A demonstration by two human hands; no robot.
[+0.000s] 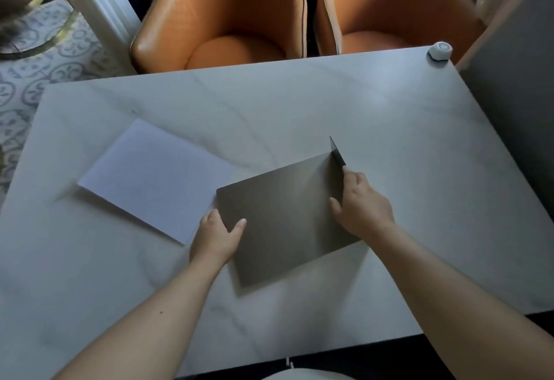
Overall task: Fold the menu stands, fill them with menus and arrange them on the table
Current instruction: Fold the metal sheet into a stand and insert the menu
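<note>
A dark grey-brown menu stand [284, 214] lies mostly flat on the white marble table [404, 145], near its middle. Its right end flap stands bent upward. My left hand [217, 237] grips the stand's left edge, thumb on top. My right hand [359, 202] holds the stand at the raised right flap, with its fingers along the fold. A stack of white menu sheets [153, 178] lies flat on the table just left of the stand, touching or nearly touching its left corner.
Two orange leather chairs [227, 16] [395, 10] are pushed against the table's far edge. A small white hexagonal object [439, 51] sits at the far right corner. Patterned floor tiles [39, 58] show beyond the left edge.
</note>
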